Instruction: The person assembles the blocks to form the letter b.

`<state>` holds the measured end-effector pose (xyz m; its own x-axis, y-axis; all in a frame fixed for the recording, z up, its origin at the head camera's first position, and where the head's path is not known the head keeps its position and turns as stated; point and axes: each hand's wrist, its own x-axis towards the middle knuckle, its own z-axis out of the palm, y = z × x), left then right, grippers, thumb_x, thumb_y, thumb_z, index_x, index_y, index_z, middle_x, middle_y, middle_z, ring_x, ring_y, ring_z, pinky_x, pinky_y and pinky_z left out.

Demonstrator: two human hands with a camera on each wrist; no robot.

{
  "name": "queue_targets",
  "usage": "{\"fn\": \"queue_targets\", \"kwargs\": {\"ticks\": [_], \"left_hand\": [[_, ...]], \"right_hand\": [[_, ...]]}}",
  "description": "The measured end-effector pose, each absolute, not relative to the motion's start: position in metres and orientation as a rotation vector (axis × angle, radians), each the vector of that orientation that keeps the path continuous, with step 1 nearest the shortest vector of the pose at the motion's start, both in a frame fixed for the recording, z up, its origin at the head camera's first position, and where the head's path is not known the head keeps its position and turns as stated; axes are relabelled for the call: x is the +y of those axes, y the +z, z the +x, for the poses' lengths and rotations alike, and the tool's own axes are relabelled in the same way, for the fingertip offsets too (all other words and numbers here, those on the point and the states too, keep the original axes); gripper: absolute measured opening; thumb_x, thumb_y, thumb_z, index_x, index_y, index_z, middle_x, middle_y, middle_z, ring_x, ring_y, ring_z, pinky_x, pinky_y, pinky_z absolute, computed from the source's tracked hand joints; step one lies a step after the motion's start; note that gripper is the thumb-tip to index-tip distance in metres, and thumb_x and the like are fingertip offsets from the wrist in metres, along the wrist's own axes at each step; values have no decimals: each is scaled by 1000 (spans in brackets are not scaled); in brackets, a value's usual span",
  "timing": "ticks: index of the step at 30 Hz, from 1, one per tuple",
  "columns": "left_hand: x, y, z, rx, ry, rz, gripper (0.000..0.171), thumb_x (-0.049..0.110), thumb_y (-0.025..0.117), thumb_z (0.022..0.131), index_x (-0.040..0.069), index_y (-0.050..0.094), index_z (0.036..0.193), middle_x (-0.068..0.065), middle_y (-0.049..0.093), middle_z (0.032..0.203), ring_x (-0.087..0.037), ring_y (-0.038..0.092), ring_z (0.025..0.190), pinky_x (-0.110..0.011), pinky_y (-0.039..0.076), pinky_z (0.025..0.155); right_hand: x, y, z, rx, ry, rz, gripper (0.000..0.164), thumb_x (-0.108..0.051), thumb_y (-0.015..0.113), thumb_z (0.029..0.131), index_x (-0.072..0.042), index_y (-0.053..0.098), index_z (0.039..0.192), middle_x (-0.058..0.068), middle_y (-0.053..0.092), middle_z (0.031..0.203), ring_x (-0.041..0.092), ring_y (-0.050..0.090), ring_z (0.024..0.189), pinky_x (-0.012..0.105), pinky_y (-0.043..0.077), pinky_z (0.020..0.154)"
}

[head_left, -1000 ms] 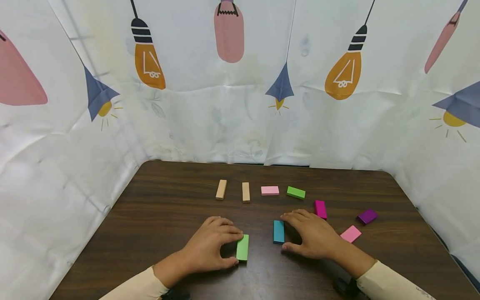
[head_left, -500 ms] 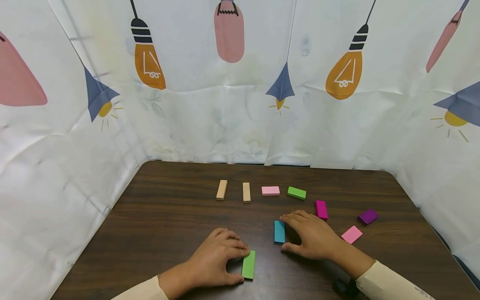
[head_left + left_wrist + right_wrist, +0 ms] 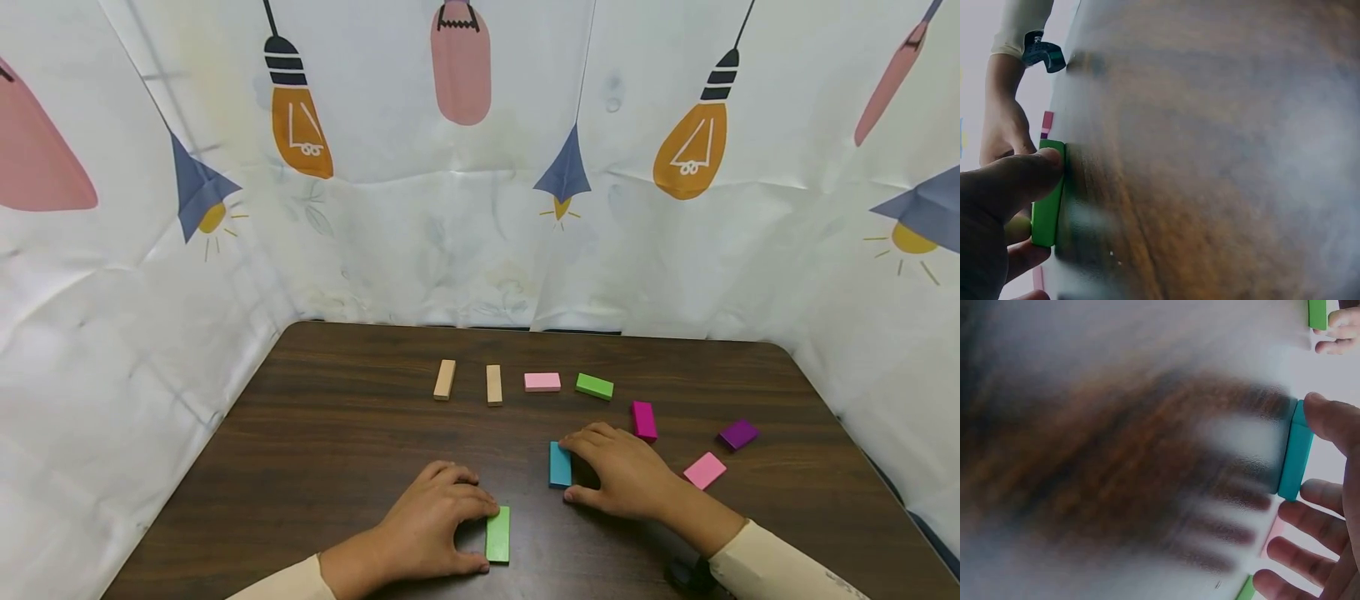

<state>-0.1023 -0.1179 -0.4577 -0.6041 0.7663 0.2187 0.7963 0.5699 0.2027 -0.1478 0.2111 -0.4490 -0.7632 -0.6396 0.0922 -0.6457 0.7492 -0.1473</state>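
Note:
A light green block (image 3: 498,535) lies flat near the front of the table. My left hand (image 3: 435,527) pinches it end to end, thumb at the near end and index finger at the far one. In the left wrist view the thumb overlaps one end of this green block (image 3: 1049,206). Farther right and a little farther back is a blue block (image 3: 560,465). The right hand (image 3: 626,473) holds that block between thumb and index finger; the right wrist view shows the thumb at one end of the blue block (image 3: 1296,453) and the other fingers spread past its opposite end.
On the dark wooden table (image 3: 315,433), two tan blocks (image 3: 444,380), a pink block (image 3: 542,382) and a green block (image 3: 595,387) form a back row. A magenta block (image 3: 643,421), purple block (image 3: 738,434) and another pink block (image 3: 705,471) lie around the right hand.
My left hand has drawn the light green block toward the near edge and slightly right, slowing in the last half second. The right hand and blue block have stayed nearly still.

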Motion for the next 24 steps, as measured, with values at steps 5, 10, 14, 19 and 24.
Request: {"fn": "queue_targets", "kwargs": {"ticks": [5, 10, 14, 19, 24], "left_hand": [[-118, -459, -103, -2683, -444, -1339, 52, 60, 80, 80, 27, 75, 120, 19, 67, 120, -17, 56, 119, -47, 39, 104], [-118, -460, -103, -2680, -445, -1343, 51, 60, 79, 81, 28, 74, 120, 19, 66, 120, -16, 56, 118, -47, 39, 104], [-119, -460, -102, -2680, -438, -1344, 51, 61, 79, 81, 28, 73, 120, 20, 66, 120, -15, 56, 116, -46, 40, 102], [-119, -461, -102, -2677, -413, -1343, 52, 62, 78, 81, 28, 73, 120, 19, 66, 121, -14, 56, 117, -45, 41, 102], [-120, -461, -103, -2650, -399, -1353, 54, 64, 75, 82, 28, 72, 122, 16, 64, 124, -15, 56, 118, -46, 41, 102]], "right_hand": [[210, -449, -149, -2884, 236, 1073, 63, -54, 76, 87, -14, 65, 134, -3, 65, 131, 20, 56, 124, 46, 47, 103], [209, -449, -150, -2878, 236, 1070, 60, -53, 77, 86, -15, 66, 132, -3, 66, 128, 18, 57, 121, 45, 49, 101], [208, -449, -151, -2871, 248, 1068, 58, -52, 77, 86, -15, 67, 130, -4, 67, 125, 18, 58, 118, 44, 50, 99], [207, -450, -153, -2845, 250, 1065, 57, -51, 78, 85, -15, 67, 128, -4, 67, 123, 17, 59, 116, 43, 51, 98], [205, -449, -155, -2810, 264, 1061, 57, -51, 79, 85, -16, 68, 128, -4, 68, 122, 16, 60, 114, 42, 52, 97]]}}
